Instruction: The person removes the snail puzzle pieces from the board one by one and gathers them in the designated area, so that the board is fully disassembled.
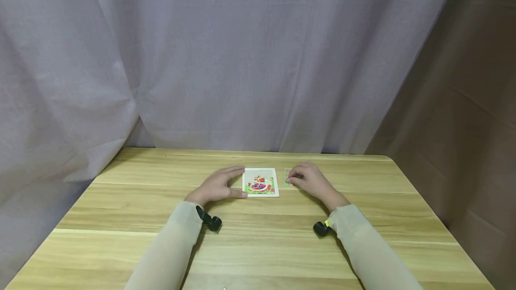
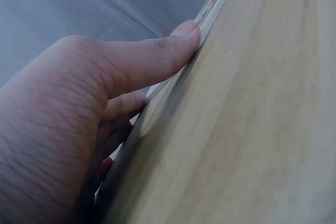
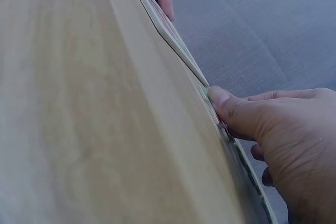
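Note:
A white-rimmed puzzle tray [image 1: 262,195] lies flat on the table, with colourful picture pieces across its lower part and a bare pale area above. My left hand [image 1: 217,185] rests at the tray's left side, fingers stretched to the far corner and thumb on the near corner. In the left wrist view the thumb [image 2: 181,38] touches the tray's edge. Just right of the tray, my right hand [image 1: 310,181] has thumb and fingertips curled together over small puzzle pieces, pinching at one. A green puzzle piece [image 3: 203,93] shows by the thumb; the fingers hide the others partly.
The wood-grain table [image 1: 262,236] extends to both sides and toward me. A grey curtain [image 1: 242,57] hangs behind its far edge. Each wrist carries a small black camera [image 1: 213,223].

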`<state>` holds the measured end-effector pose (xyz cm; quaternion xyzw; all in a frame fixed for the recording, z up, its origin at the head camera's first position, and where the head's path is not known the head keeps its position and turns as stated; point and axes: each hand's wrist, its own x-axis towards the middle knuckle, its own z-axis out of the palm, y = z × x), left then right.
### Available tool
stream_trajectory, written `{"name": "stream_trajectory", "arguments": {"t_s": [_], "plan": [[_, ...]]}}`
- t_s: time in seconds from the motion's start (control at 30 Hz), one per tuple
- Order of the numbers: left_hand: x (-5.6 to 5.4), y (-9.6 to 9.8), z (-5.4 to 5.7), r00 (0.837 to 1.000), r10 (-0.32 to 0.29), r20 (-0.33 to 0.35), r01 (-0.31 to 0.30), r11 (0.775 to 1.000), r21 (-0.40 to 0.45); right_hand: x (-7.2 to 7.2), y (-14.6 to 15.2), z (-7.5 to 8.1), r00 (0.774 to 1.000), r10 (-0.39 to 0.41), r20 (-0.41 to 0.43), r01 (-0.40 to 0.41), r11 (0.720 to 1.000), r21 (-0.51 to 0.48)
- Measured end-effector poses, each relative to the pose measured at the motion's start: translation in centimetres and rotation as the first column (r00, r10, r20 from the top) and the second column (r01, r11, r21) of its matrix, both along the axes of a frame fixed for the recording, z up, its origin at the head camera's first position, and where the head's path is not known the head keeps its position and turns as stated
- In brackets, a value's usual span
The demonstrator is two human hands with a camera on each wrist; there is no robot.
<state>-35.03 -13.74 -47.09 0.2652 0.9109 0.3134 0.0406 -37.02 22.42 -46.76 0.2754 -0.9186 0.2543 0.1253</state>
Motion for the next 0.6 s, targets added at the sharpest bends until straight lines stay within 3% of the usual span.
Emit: {"name": "stream_trajectory", "arguments": {"t_s": [0.6], "plan": [[0.10, 0.04, -0.14, 1.000, 0.002, -0.005, -0.002, 1.000, -0.003, 0.02, 0.07, -0.12, 1.000, 0.025, -0.008, -0.025, 1.000, -0.001]]}}
